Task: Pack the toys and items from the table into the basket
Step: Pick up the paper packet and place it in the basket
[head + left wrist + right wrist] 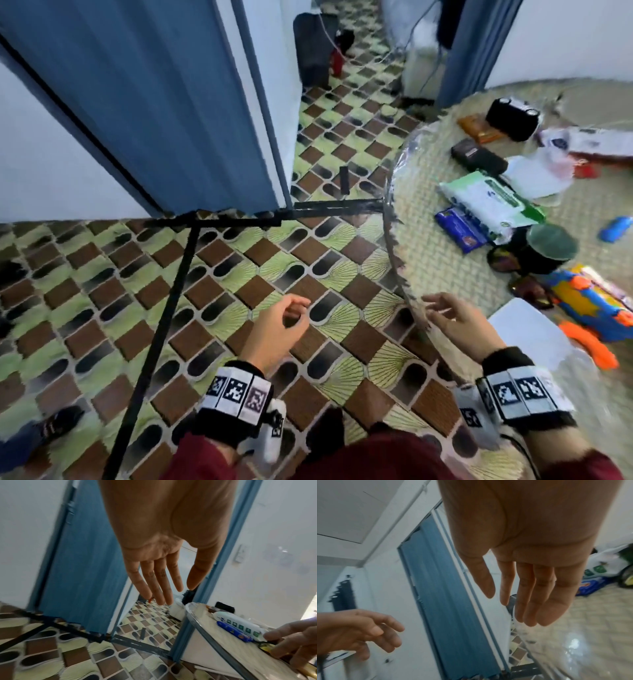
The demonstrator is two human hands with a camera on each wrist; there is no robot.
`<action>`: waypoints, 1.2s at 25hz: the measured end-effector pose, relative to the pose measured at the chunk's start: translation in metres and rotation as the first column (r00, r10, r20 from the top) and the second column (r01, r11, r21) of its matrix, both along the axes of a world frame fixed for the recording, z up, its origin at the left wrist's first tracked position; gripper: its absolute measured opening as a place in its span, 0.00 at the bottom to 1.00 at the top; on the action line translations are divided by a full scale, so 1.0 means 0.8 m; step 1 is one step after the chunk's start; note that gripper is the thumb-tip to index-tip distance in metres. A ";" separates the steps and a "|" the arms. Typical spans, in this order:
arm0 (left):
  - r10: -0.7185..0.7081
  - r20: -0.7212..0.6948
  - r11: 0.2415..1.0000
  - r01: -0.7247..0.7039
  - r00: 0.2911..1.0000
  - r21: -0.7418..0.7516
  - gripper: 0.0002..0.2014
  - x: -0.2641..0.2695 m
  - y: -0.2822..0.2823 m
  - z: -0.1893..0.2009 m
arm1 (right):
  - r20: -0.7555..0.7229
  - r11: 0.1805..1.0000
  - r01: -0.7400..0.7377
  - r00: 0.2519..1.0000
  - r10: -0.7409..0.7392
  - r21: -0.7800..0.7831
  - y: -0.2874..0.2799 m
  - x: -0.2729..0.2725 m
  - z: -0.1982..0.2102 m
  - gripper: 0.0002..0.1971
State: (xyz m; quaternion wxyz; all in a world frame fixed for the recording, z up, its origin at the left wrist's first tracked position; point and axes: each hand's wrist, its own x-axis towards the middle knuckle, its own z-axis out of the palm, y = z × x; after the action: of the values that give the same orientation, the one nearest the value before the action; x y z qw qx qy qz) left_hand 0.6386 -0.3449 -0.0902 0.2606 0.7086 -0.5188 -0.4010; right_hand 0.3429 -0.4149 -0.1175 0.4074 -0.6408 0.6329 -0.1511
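Now | hands: left hand [277, 329] empty, relaxed | right hand [455, 320] empty, relaxed | table [442, 260]: one

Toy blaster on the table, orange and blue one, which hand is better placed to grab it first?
Right. The right hand hovers open over the table edge, on the toy blaster side. The left hand hangs empty over the floor, farther away.

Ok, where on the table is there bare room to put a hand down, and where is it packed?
Bare mat runs along the table rim nearest the door, between the edge and the blue packet. Another free patch lies between the right hand, the white paper and the dark round lid. Crowded: the strip from the toy gun up to the black box.
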 end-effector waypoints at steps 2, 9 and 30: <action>-0.141 0.018 0.990 0.141 0.990 0.012 0.10 0.009 -0.050 0.004 | -0.008 0.996 0.088 0.996 -0.088 -0.024 -0.011 0.002 0.002 0.12; -0.433 -0.021 0.901 0.433 0.901 -0.007 0.12 -0.023 -0.227 0.002 | 0.026 0.931 0.362 0.932 -0.361 -0.045 -0.059 -0.022 -0.008 0.11; -0.787 -0.074 0.616 0.772 0.613 -0.159 0.08 -0.258 -0.647 0.004 | 0.238 0.655 0.752 0.651 -0.720 -0.075 -0.328 -0.101 0.027 0.13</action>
State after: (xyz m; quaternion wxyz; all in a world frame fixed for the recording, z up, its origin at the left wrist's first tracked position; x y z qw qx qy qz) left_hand 0.4320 -0.8627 -0.0872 0.1337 0.3677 -0.7776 -0.4922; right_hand 0.2623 -0.6771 -0.0963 0.3131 -0.3422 0.7824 -0.4157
